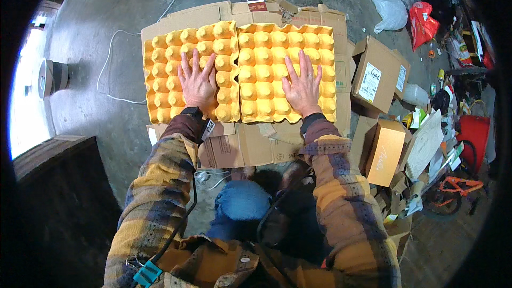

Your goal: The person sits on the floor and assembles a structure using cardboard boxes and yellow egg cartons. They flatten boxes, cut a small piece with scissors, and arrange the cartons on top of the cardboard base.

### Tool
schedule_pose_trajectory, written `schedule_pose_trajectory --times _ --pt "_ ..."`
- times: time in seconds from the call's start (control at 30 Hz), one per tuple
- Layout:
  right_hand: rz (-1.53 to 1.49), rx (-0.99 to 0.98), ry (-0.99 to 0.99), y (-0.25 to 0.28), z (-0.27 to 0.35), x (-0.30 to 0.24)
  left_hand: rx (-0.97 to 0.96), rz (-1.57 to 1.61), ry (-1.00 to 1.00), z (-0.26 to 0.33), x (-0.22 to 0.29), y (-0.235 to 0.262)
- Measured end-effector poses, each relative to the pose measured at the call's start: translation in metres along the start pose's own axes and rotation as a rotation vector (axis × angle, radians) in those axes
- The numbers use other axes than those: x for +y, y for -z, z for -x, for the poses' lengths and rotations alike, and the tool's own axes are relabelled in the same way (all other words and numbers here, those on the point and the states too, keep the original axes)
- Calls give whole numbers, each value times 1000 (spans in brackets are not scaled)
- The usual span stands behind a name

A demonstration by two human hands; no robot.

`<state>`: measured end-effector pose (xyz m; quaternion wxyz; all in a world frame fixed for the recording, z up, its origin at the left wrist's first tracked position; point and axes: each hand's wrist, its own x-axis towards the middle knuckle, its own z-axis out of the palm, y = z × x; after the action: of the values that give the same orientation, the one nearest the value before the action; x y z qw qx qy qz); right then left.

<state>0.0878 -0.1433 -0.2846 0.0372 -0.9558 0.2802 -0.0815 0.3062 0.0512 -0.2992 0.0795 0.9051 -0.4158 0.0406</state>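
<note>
Two yellow egg trays lie side by side on flattened cardboard, their rounded bumps facing up. On the left egg tray rests my left hand, fingers stretched forward and slightly apart. My right hand lies flat on the right egg tray, fingers spread, a ring on one of them. Neither hand grips anything. The trays' inner edges meet along a narrow seam between my hands.
Right of the cardboard stand a brown carton with white labels and an orange box. Farther right are plastic bags, mixed clutter and an orange bicycle. A white cable loops over the floor at left, near a round white-and-dark object.
</note>
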Motion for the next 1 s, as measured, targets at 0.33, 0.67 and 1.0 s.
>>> schedule_pose_trajectory --times 0.33,0.67,1.0 --pt "-85 -107 -75 15 -9 0 81 -20 -18 3 -6 -13" --pt "-764 118 25 179 9 75 72 -186 -52 -1 -24 -37" --pt "-983 130 -1132 201 445 154 108 -100 -442 -38 -81 -28"
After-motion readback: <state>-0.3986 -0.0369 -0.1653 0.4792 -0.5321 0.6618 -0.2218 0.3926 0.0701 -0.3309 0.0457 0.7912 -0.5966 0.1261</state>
